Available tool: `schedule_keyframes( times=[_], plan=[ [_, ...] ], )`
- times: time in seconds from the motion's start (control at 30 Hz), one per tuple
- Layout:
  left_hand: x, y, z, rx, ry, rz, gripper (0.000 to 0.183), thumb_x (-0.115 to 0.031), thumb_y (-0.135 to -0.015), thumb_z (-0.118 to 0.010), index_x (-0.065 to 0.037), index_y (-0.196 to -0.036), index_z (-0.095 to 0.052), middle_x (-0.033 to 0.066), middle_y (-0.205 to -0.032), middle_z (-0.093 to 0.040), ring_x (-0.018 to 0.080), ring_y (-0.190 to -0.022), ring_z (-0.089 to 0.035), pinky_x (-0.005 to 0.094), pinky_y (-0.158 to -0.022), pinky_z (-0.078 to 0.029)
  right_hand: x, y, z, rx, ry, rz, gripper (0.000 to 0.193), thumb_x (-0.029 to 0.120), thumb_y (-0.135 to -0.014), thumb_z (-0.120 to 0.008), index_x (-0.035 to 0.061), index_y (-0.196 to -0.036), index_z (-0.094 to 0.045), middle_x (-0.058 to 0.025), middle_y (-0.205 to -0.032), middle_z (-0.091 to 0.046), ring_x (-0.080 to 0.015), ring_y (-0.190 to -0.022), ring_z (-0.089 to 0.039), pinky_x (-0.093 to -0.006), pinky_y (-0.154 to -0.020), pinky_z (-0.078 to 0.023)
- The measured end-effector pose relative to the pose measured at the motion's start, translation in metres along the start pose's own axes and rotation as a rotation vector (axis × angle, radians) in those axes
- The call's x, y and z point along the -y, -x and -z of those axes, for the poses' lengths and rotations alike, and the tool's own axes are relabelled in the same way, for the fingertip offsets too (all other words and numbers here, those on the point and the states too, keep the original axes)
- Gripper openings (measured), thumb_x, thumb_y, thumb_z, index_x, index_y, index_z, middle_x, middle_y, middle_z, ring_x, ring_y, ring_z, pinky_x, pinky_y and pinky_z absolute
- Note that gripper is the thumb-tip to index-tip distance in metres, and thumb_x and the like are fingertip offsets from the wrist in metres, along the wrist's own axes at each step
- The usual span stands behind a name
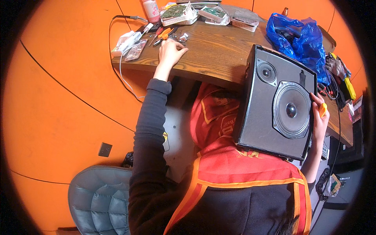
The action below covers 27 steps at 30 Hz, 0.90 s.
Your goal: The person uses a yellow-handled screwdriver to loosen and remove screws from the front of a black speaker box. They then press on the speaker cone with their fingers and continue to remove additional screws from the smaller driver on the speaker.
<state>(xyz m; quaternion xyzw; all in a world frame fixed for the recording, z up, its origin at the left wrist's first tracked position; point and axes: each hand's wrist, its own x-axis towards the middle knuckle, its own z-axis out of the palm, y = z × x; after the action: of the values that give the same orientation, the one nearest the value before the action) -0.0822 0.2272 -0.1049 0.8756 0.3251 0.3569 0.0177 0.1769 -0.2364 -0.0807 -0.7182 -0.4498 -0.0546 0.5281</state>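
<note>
- Speaker cabinet [270,100], dark grey front with black edges: tilted over the lap of the seated person, its face turned upward. In this view its upper left overlaps the edge of the worktop [219,51]; whether the two touch, I cannot tell.
- Drivers: a large woofer [291,111] with a glossy dark centre cap, and a smaller round tweeter [266,72] toward the upper left corner of the same face.
- Right hand [320,113]: gripping the cabinet's right edge, fingertips on the front beside the woofer; an orange handle [322,110] projects from the same hand.
- Left hand [171,51]: resting at the near edge of the worktop, fingers bent; whether they close on anything, I cannot tell.
- Around the left hand: orange-handled pliers [165,33] just beyond it, small metal parts [183,38] to the right of them, and a flat clear pack [137,49] to the left.
- Far side of the worktop: a pink bottle [151,10] and green circuit boards [178,12] in white trays.
- Right end of the worktop: a crumpled blue plastic bag [293,33], beyond the cabinet.
- Surroundings: red apron [254,166] with orange trim on the person; grey quilted chair [102,196] at lower left, beside an orange wall [70,117].
</note>
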Motion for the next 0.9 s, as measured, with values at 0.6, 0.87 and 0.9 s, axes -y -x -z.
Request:
schedule_keyframes(
  times=[0.6,0.87,0.9],
  plan=[
    [0.020,-0.021,-0.017,-0.189,0.238,-0.007,0.016,-0.011,-0.080,-0.063,-0.003,-0.092,-0.069,0.0138,-0.087,-0.064,0.0249,-0.080,-0.064,0.0326,-0.072,-0.049,0.008,0.002,-0.005,0.002,-0.076,-0.048,0.025,0.010,-0.092,-0.049,-0.0016,-0.111,-0.061,-0.0091,-0.116,-0.056,-0.0152,-0.110,-0.049,-0.0285,-0.098,-0.032],
    [0.024,-0.008,-0.014,0.043,0.354,-0.140,0.027,-0.006,-0.082,-0.061,-0.002,-0.109,-0.062,0.0140,-0.107,-0.063,0.0242,-0.100,-0.061,0.0317,-0.086,-0.047,0.010,0.001,-0.006,-0.003,-0.079,-0.019,0.024,0.012,-0.093,-0.049,-0.0014,-0.110,-0.061,-0.0068,-0.111,-0.059,-0.0115,-0.103,-0.051,-0.0252,-0.095,-0.034],
    [0.022,-0.010,-0.015,0.073,0.341,-0.165,0.030,-0.006,-0.084,-0.058,-0.003,-0.113,-0.060,0.0140,-0.111,-0.063,0.0232,-0.103,-0.060,0.0309,-0.088,-0.046,0.011,0.001,-0.006,-0.009,-0.115,-0.097,0.025,0.012,-0.093,-0.049,-0.0015,-0.111,-0.060,-0.0070,-0.112,-0.058,-0.0121,-0.104,-0.051,-0.0260,-0.095,-0.033]
  ],
)
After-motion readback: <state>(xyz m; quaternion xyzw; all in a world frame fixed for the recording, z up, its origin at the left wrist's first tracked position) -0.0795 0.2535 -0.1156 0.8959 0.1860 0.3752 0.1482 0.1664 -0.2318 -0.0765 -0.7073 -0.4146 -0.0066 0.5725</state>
